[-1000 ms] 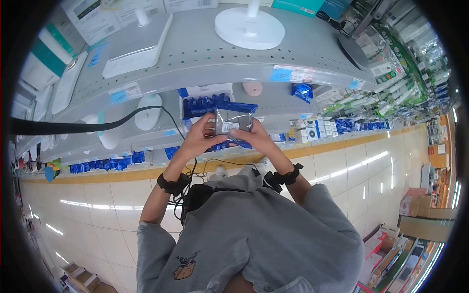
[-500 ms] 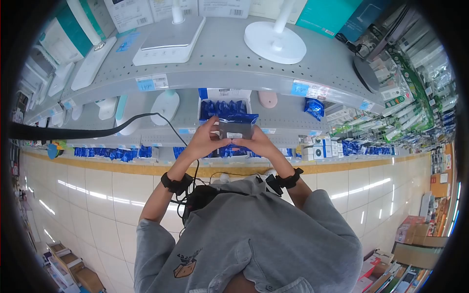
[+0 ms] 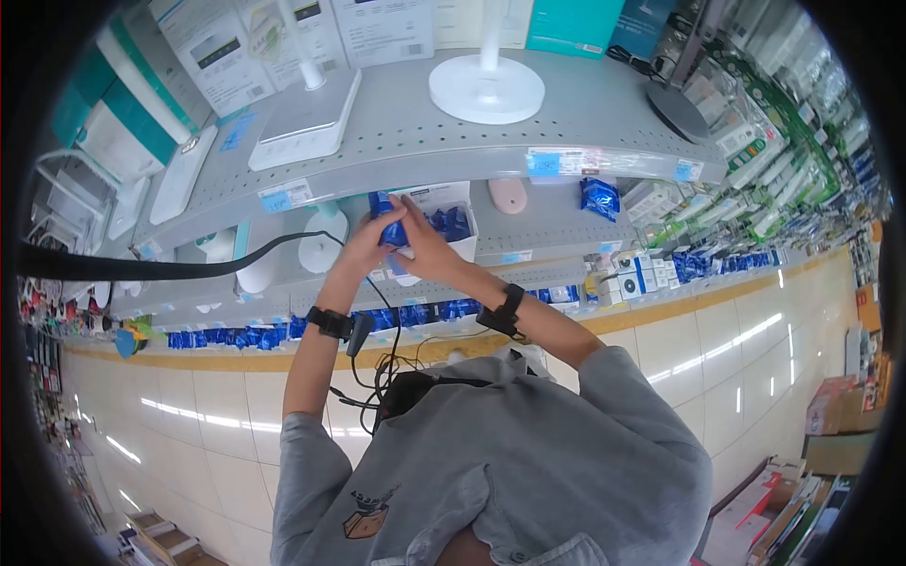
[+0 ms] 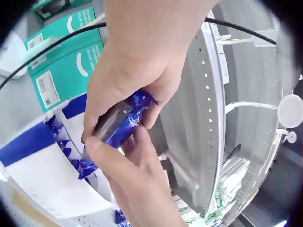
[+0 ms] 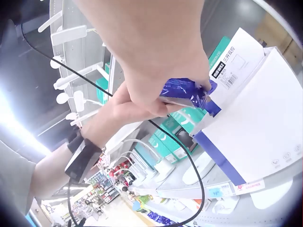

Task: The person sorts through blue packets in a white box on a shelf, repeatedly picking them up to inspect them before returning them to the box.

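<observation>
Both hands hold one blue and clear packet (image 3: 385,219) at the left side of an open white box (image 3: 460,247). My left hand (image 3: 361,247) grips it from the left, and my right hand (image 3: 427,247) has its fingers on it from the right. In the left wrist view the packet (image 4: 124,124) lies between the left hand (image 4: 137,71) above and the right hand (image 4: 137,175) below. More blue packets (image 3: 451,223) lie inside the box. The right wrist view shows the packet (image 5: 182,90) beside the box's white side (image 5: 258,123).
Above is a shelf edge (image 3: 406,174) with price tags, carrying a white round lamp base (image 3: 487,91). Right of the box lie a pink oval item (image 3: 509,195) and a loose blue packet (image 3: 599,199). A black cable (image 3: 283,238) runs past the left hand.
The hands have moved left with the packet, from in front of the box to its left side. The packet has turned from its broad face to a narrow upright view.
</observation>
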The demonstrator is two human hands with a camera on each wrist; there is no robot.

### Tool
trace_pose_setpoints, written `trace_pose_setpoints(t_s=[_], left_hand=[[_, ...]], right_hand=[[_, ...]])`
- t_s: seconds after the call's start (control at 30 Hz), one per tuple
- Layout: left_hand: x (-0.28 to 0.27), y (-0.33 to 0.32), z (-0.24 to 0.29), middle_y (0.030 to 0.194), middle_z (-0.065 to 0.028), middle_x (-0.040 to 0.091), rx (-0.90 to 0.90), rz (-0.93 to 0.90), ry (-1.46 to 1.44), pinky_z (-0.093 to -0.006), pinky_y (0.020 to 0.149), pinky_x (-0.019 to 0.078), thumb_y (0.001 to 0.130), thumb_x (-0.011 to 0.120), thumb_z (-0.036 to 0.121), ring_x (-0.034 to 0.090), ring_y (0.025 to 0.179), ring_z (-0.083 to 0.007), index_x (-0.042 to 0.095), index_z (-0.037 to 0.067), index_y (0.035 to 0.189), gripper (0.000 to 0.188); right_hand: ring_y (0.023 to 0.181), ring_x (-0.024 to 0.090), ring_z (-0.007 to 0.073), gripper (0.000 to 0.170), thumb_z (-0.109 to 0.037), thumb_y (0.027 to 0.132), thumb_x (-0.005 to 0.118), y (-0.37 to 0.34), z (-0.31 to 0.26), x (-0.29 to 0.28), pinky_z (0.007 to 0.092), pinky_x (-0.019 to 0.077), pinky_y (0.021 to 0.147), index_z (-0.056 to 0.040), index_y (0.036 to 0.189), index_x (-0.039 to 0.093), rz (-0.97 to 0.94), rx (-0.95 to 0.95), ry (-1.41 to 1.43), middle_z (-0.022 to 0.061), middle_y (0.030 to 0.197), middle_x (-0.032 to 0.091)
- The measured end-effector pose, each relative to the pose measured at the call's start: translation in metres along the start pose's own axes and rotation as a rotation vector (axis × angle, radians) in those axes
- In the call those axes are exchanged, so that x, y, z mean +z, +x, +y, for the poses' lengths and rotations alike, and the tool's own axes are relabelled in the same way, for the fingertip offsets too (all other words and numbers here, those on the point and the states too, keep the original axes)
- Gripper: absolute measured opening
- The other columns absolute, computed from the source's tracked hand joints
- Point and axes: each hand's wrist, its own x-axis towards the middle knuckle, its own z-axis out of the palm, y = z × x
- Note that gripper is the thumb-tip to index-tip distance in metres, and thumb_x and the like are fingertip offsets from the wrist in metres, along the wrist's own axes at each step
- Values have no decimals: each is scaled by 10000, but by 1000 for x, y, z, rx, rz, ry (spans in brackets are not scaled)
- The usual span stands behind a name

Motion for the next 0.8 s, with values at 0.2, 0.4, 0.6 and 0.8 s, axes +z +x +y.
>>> trace_pose_setpoints(t_s=[0.2, 0.4, 0.6, 0.8], left_hand=[[-32, 26, -13, 1019, -99, 661, 113, 123, 139, -311, 803, 534, 840, 688, 113, 662, 902, -201, 601, -6, 1113, 310], [-34, 47, -31, 926, -150, 692, 324, 421, 624, -363, 778, 519, 797, 676, 144, 677, 853, -247, 632, -34, 1012, 282], [-30, 51, -44, 945, -233, 686, 496, 685, 895, -420, 815, 506, 746, 720, 235, 671, 879, -373, 638, -34, 998, 378], [-29, 51, -50, 977, -235, 681, 482, 714, 819, -403, 837, 500, 745, 736, 240, 667, 918, -359, 636, -59, 1033, 427]], right_hand=[[1385, 299, 423, 850, -200, 815, 714, -9, 35, 0, 403, 322, 1112, -33, 1486, 220, -57, 113, -7, 301, 1464, 305], [1181, 513, 366, 512, -159, 802, 689, -21, 56, -23, 419, 420, 996, -13, 1252, 492, 117, 194, -67, 201, 1247, 533], [1141, 548, 351, 439, -167, 808, 675, -23, 56, -30, 399, 446, 967, -10, 1197, 547, 79, 331, -106, 204, 1198, 572], [1093, 580, 395, 549, -225, 817, 675, -19, 62, -11, 419, 469, 939, 42, 1265, 503, -38, 248, -99, 265, 1198, 576]])
